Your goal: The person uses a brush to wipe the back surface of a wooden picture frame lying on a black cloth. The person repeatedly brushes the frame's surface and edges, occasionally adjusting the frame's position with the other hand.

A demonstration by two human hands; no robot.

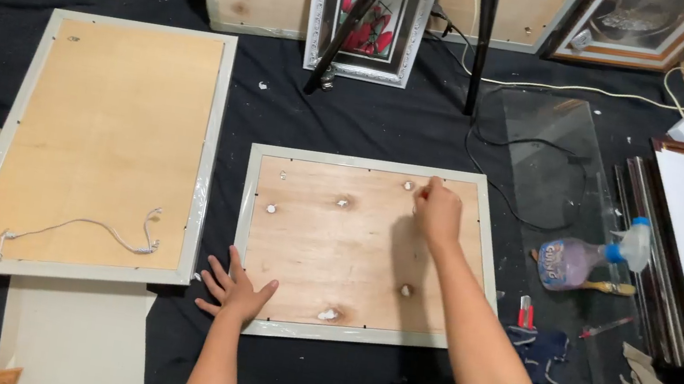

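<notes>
The face-down picture frame [364, 253] on the black cloth [369, 125] is pressed at its near left corner by the flat, open left hand [235, 288], while its far backing edge is pinched by the right hand [437, 214], fingers closed.

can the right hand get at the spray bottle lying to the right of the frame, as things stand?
Probably yes. The right hand rests on the plywood back of the frame, near its top edge. The spray bottle lies on its side just beyond the frame's right edge, with only dark cloth showing between.
</notes>
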